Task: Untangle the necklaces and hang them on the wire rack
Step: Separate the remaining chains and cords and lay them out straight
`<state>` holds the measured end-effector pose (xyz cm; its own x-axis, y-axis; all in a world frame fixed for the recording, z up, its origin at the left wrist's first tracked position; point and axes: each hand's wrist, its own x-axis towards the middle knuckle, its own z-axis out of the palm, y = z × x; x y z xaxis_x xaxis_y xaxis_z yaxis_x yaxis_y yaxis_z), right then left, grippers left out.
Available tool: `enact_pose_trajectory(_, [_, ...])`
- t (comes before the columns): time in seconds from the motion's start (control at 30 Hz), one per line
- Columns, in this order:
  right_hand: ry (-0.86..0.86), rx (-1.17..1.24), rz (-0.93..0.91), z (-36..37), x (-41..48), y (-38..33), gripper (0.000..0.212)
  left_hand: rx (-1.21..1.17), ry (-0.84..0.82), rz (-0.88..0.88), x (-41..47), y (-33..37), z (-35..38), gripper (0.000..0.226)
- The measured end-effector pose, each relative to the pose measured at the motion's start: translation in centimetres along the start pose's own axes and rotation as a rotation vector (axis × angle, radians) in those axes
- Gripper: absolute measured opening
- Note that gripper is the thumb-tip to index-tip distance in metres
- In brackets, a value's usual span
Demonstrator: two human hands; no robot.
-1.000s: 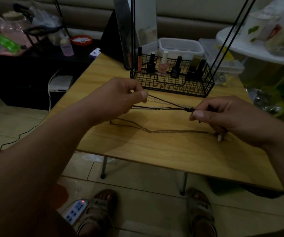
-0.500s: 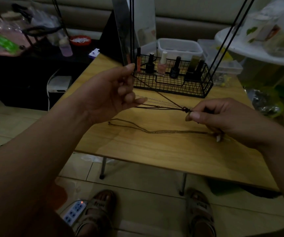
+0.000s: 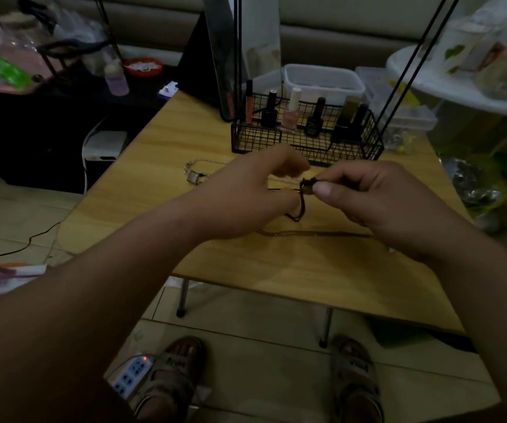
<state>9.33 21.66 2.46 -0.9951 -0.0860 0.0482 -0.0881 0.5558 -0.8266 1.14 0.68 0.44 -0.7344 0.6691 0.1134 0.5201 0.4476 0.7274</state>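
My right hand [image 3: 371, 199] pinches the knot of a dark cord necklace [image 3: 302, 203] between thumb and forefinger. A short loop of the cord hangs below the knot. My left hand [image 3: 246, 199] is close beside it, fingers curled on the same cord at the tangle. A silver chain with a square pendant [image 3: 192, 176] lies on the wooden table [image 3: 276, 264] left of my hands. A thin brownish chain [image 3: 313, 233] lies stretched out flat on the table under my hands. The black wire rack [image 3: 307, 138] stands behind, its thin black rods rising up out of view.
The rack's basket holds several nail polish bottles [image 3: 290, 112]. A mirror [image 3: 224, 56] leans behind it, with plastic boxes [image 3: 322, 82] further back. A power strip [image 3: 130, 374] lies on the tiled floor by my sandalled feet. A cluttered shelf stands at the far left.
My left hand came down and right from a raised, stretched-out hold to meet the right hand at the knot. The cord went slack into a short loop. The silver pendant chain is now uncovered.
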Motion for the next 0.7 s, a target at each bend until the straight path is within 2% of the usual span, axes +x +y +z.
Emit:
enact_pose_trajectory(0.07, [0.018,-0.001,-0.030,0.3,0.2,-0.2,0.014,-0.203,-0.075,-0.001,0.1,0.5,0.4,0.027])
enact_pose_trajectory(0.17, [0.065,-0.014,-0.049,0.3,0.5,0.0,0.013,-0.200,-0.011,0.027,0.3,0.6,0.5,0.007])
enact_pose_trajectory(0.37, [0.106,0.000,0.008,-0.6,0.4,0.9,0.010,-0.175,0.056,0.051,0.4,0.8,-0.5,0.012])
enact_pose_trajectory(0.53, [0.115,-0.074,0.026,-0.4,0.0,1.1,0.009,-0.224,0.003,0.080,0.2,1.0,-0.5,0.009])
enact_pose_trajectory(0.7, [0.174,-0.149,0.053,0.1,0.1,1.1,0.011,-0.154,-0.017,0.118,0.2,1.3,0.1,0.002])
